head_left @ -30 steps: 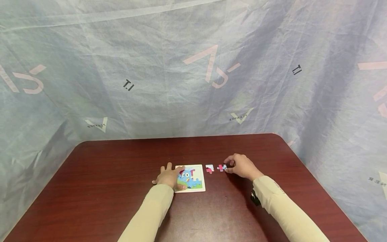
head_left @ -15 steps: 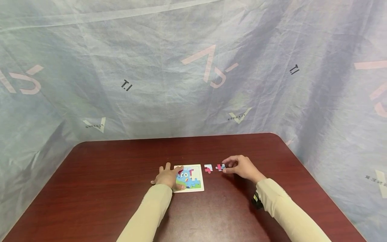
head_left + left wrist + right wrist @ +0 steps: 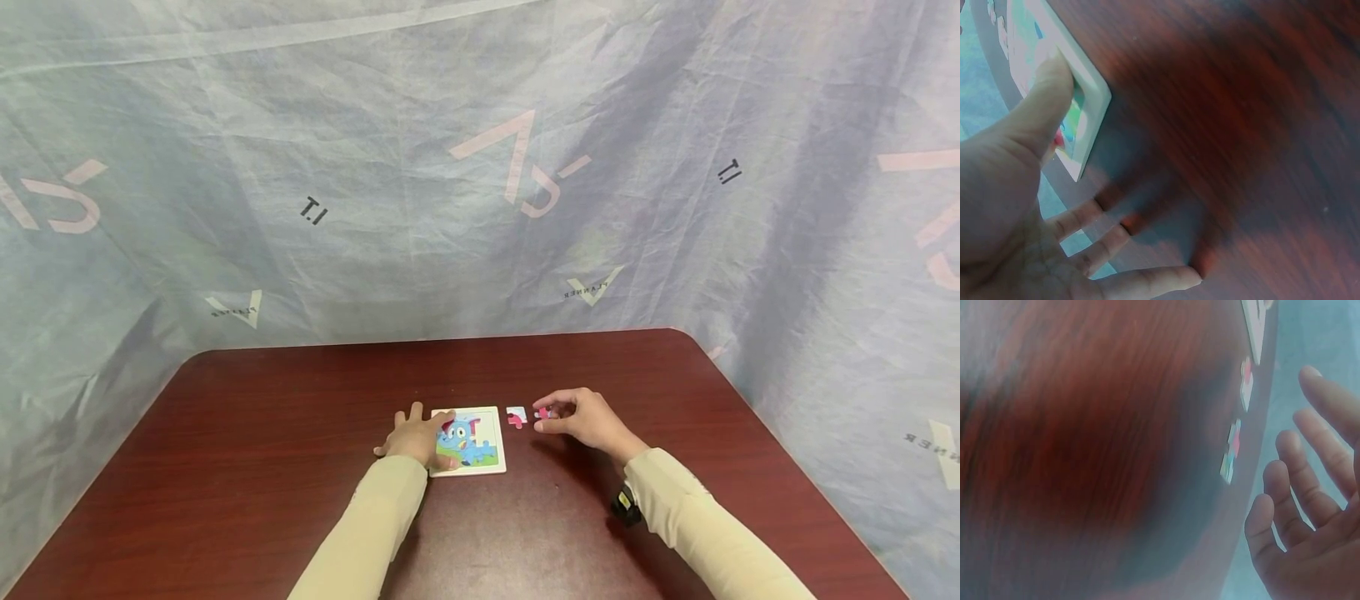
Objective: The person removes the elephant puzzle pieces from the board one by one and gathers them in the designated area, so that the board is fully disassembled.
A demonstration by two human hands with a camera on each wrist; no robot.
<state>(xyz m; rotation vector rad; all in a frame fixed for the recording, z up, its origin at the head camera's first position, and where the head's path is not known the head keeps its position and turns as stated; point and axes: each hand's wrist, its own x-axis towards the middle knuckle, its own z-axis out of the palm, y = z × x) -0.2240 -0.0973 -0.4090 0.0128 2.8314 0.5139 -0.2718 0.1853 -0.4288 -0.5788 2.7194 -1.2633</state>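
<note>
In the head view a square puzzle board (image 3: 487, 469) with a blue cartoon animal lies mid-table, a pale gap at its upper right. My left hand (image 3: 411, 439) rests on its left side with spread fingers; in the left wrist view the thumb (image 3: 1055, 87) lies across the board near a corner. To the board's right is a pink and light-blue puzzle piece (image 3: 515, 414). Farther right, a second pink and blue piece (image 3: 543, 412) lies between the thumb and index finger of my right hand (image 3: 588, 419). The right wrist view shows that hand's fingers loosely bent and apart.
The dark red wooden table (image 3: 300, 417) has rounded far corners. A grey printed cloth (image 3: 420, 208) hangs behind it and along both sides. A black device (image 3: 625, 506) sits at the right sleeve's cuff.
My right hand has moved left, so its thumb and index finger now stand around the farther puzzle piece and cover its right part. The left hand stays on the board.
</note>
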